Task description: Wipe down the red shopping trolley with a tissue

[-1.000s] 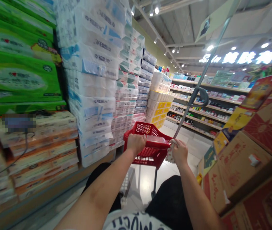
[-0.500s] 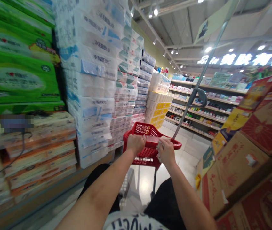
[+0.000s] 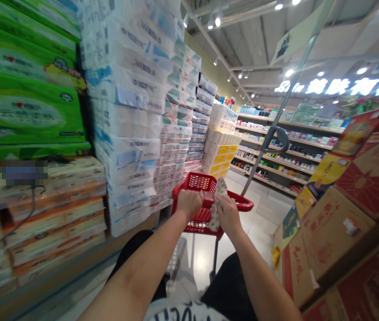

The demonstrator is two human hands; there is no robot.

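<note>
A red shopping cart (image 3: 201,182) stands in the aisle right ahead of me. My left hand (image 3: 189,202) is closed round the left part of its red handle bar. My right hand (image 3: 228,213) is closed on a white patterned cloth (image 3: 216,204) and presses it against the middle of the handle. Part of the cloth sticks up above the bar and part hangs below it. A grey metal pole (image 3: 285,100) with a loop rises slanting from the cart's right side.
Tall stacks of wrapped tissue packs (image 3: 132,102) and green packs (image 3: 25,84) line the left. Cardboard boxes (image 3: 353,200) are piled close on the right. Shelves of small goods (image 3: 276,151) stand ahead across the shiny tiled floor (image 3: 259,223).
My right hand has slid left along the handle with the cloth, from the bar's right end to its middle. The left hand has kept its grip.
</note>
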